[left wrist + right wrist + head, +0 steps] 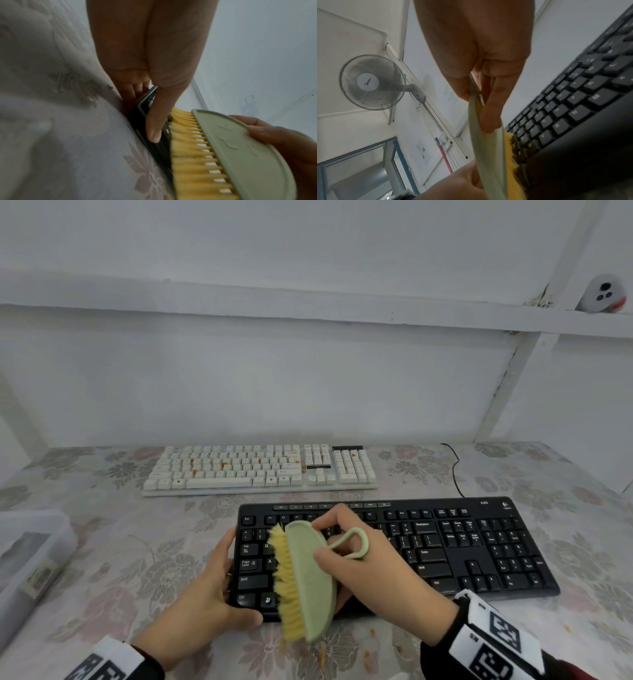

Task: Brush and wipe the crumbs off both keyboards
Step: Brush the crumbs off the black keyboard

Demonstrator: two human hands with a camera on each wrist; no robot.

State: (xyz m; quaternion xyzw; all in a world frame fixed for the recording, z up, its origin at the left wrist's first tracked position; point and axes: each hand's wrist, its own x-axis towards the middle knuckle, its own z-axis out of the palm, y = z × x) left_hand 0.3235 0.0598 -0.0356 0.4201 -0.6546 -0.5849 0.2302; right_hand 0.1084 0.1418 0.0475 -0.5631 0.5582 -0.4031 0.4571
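Observation:
A black keyboard (445,546) lies near me on the flowered tablecloth. My left hand (212,587) grips its left end, thumb on the front edge and fingers round the side, as the left wrist view shows at the black keyboard (149,108). My right hand (363,563) holds a pale green brush (310,583) with yellow bristles (286,583) over the left keys, bristles facing left; the brush (240,155) and brush (488,148) fill both wrist views. A white keyboard (260,469) with orange crumbs (195,472) lies behind.
Loose crumbs (366,655) lie on the cloth near the table's front edge. A clear plastic box (30,559) stands at the left. A black cable (454,470) runs behind the black keyboard. A wall with a shelf rail closes the back.

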